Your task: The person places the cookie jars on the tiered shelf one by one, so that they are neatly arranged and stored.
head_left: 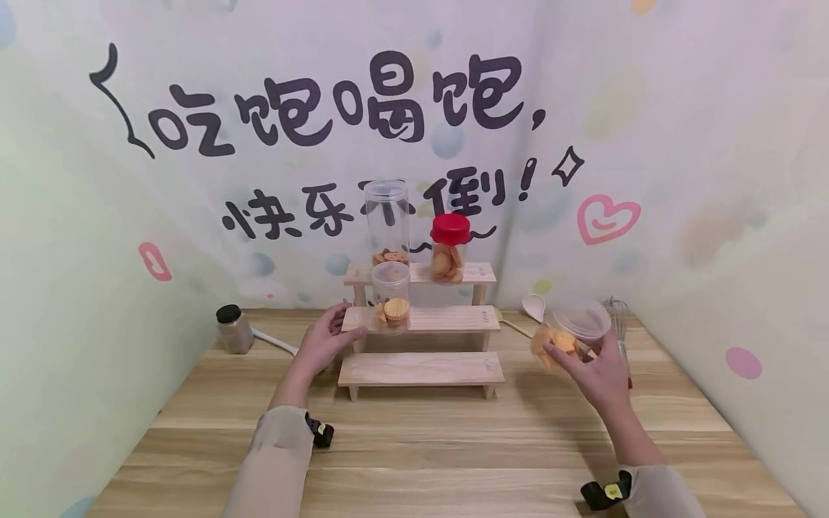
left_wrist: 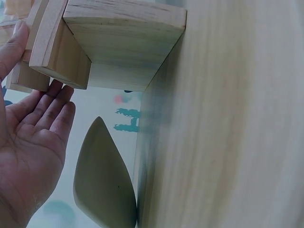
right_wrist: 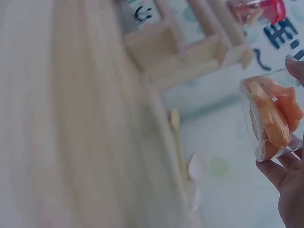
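My right hand (head_left: 599,363) grips a clear plastic jar (head_left: 583,322) tilted above the table, to the right of the stepped wooden stand (head_left: 421,368). Orange-brown pieces (right_wrist: 270,114) lie inside this jar, seen close in the right wrist view. At the left end of the stand's middle tier is my left hand (head_left: 324,342). Its fingers look mostly straight in the left wrist view, with the tips at the board's end (left_wrist: 52,47). On that tier stands a small clear jar (head_left: 391,277) with round biscuits. The top tier bears a tall clear jar (head_left: 387,216) and a red-lidded jar (head_left: 449,252).
A black-lidded jar (head_left: 234,329) and a pale-handled utensil (head_left: 275,341) lie left of the stand. To the right are a spoon (head_left: 534,307), a yellowish utensil (head_left: 514,327) and a whisk (head_left: 618,316). A printed cloth (head_left: 414,43) hangs behind the wooden table (head_left: 414,446).
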Tool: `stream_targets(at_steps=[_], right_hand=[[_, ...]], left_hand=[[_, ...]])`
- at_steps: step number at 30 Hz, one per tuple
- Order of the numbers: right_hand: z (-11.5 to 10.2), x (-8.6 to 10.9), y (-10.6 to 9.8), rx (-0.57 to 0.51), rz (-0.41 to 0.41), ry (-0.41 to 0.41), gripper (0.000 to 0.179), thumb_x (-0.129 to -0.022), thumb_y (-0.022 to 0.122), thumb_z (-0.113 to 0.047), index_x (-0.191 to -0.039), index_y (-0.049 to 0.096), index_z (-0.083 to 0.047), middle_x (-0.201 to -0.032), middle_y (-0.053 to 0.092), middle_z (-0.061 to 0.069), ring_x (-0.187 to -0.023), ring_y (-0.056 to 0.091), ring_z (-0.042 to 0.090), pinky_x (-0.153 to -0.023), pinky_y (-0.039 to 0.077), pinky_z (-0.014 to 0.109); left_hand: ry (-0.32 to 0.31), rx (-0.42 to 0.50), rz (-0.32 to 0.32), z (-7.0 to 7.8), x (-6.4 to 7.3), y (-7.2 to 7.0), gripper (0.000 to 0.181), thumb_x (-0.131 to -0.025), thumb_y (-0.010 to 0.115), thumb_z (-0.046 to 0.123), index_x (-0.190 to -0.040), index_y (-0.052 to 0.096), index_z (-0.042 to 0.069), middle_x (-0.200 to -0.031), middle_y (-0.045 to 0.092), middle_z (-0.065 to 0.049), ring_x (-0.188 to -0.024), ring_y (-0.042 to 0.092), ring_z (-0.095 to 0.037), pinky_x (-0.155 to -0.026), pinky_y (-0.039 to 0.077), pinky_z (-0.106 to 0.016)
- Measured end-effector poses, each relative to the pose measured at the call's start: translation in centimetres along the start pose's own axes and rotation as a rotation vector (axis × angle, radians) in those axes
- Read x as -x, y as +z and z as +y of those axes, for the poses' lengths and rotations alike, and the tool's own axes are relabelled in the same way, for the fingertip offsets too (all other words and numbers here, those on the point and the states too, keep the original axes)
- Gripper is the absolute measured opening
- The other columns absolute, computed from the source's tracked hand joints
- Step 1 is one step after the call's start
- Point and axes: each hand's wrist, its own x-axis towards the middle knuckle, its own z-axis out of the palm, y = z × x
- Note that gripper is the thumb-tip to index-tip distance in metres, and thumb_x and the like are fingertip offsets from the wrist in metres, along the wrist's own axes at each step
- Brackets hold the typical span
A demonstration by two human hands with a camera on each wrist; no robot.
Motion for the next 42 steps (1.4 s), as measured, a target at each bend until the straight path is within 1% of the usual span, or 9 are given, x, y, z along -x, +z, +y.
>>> stream_targets(at_steps=[4, 9, 12, 15, 21, 26, 35, 37, 42], right_hand=[[-2.8, -0.7, 0.4, -0.06, -0.009, -0.03, 0.096, -0.077, 0.089, -0.012, -0.155, 0.034, -0.023, -0.135, 0.053, 0.002, -0.118, 0.056, 0.01, -0.086, 0.051, 0.012], [-6.0, -1.2, 1.7, -0.105, 0.014, -0.046, 0.096, -0.078, 0.089, -0.016, -0.155, 0.033, -0.026, -0.134, 0.055, 0.002, -0.12, 0.059, 0.015, -0.091, 0.052, 0.016], [-7.5, -1.5, 2.6, -0.163, 0.02, -0.066, 0.091, -0.079, 0.089, -0.018, -0.152, 0.036, -0.028, -0.132, 0.056, -0.001, -0.119, 0.059, 0.016, -0.093, 0.053, 0.019], [-8.4, -1.8, 3.5, -0.235, 0.028, -0.109, 0.087, -0.078, 0.088, -0.014, -0.149, 0.04, -0.026, -0.13, 0.057, -0.001, -0.117, 0.06, 0.017, -0.091, 0.054, 0.019], [-9.6, -2.1, 4.6, -0.32, 0.044, -0.153, 0.082, -0.079, 0.087, -0.009, -0.147, 0.043, -0.021, -0.129, 0.059, 0.002, -0.115, 0.061, 0.019, -0.088, 0.057, 0.022], [-10.2, -2.1, 5.2, -0.353, 0.046, -0.148, 0.082, -0.079, 0.086, -0.008, -0.147, 0.043, -0.02, -0.13, 0.059, 0.004, -0.114, 0.061, 0.021, -0.086, 0.058, 0.024], [-10.2, -2.2, 6.3, -0.39, 0.027, -0.181, 0.081, -0.078, 0.086, -0.004, -0.146, 0.044, -0.017, -0.128, 0.059, 0.006, -0.112, 0.061, 0.023, -0.082, 0.06, 0.025], [-10.1, -2.2, 6.8, -0.381, 0.018, -0.168, 0.081, -0.078, 0.087, -0.007, -0.146, 0.044, -0.019, -0.128, 0.059, 0.004, -0.114, 0.061, 0.022, -0.086, 0.059, 0.027], [-10.1, -2.4, 8.8, -0.36, -0.008, -0.073, 0.083, -0.079, 0.089, -0.02, -0.147, 0.042, -0.023, -0.132, 0.059, 0.001, -0.118, 0.061, 0.022, -0.098, 0.054, 0.044]], left_hand=[[0.0, -0.003, -0.002, -0.1, -0.1, 0.1, 0.093, -0.082, 0.082, 0.048, -0.153, 0.038, 0.007, -0.146, 0.049, -0.018, -0.137, 0.046, -0.033, -0.116, 0.037, -0.045], [-0.007, 0.003, -0.002, -0.1, -0.1, 0.1, 0.093, -0.082, 0.082, 0.048, -0.153, 0.038, 0.007, -0.146, 0.049, -0.018, -0.137, 0.046, -0.033, -0.116, 0.037, -0.046], [-0.003, 0.0, -0.001, -0.1, -0.1, 0.2, 0.093, -0.082, 0.082, 0.048, -0.153, 0.038, 0.007, -0.146, 0.049, -0.018, -0.137, 0.046, -0.033, -0.116, 0.037, -0.046], [0.001, -0.006, 0.0, 0.0, -0.2, 0.2, 0.092, -0.082, 0.082, 0.047, -0.153, 0.038, 0.007, -0.146, 0.049, -0.018, -0.137, 0.046, -0.032, -0.116, 0.037, -0.045], [0.001, -0.004, 0.003, 0.1, -0.3, 0.1, 0.092, -0.082, 0.083, 0.047, -0.152, 0.04, 0.008, -0.145, 0.05, -0.016, -0.136, 0.048, -0.032, -0.115, 0.039, -0.045], [0.006, -0.005, 0.002, 0.1, -0.2, 0.0, 0.094, -0.081, 0.083, 0.048, -0.153, 0.039, 0.006, -0.145, 0.05, -0.018, -0.136, 0.048, -0.033, -0.115, 0.039, -0.046], [0.001, -0.008, 0.004, 0.1, -0.1, -0.1, 0.093, -0.081, 0.082, 0.048, -0.153, 0.039, 0.007, -0.146, 0.05, -0.018, -0.136, 0.048, -0.033, -0.114, 0.039, -0.046], [-0.001, -0.011, 0.006, 0.1, -0.1, -0.1, 0.093, -0.081, 0.082, 0.049, -0.152, 0.039, 0.007, -0.145, 0.05, -0.018, -0.136, 0.048, -0.033, -0.114, 0.039, -0.046], [0.002, -0.013, 0.004, 0.0, -0.2, -0.1, 0.093, -0.082, 0.082, 0.047, -0.152, 0.039, 0.006, -0.145, 0.05, -0.018, -0.136, 0.048, -0.033, -0.115, 0.039, -0.045]])
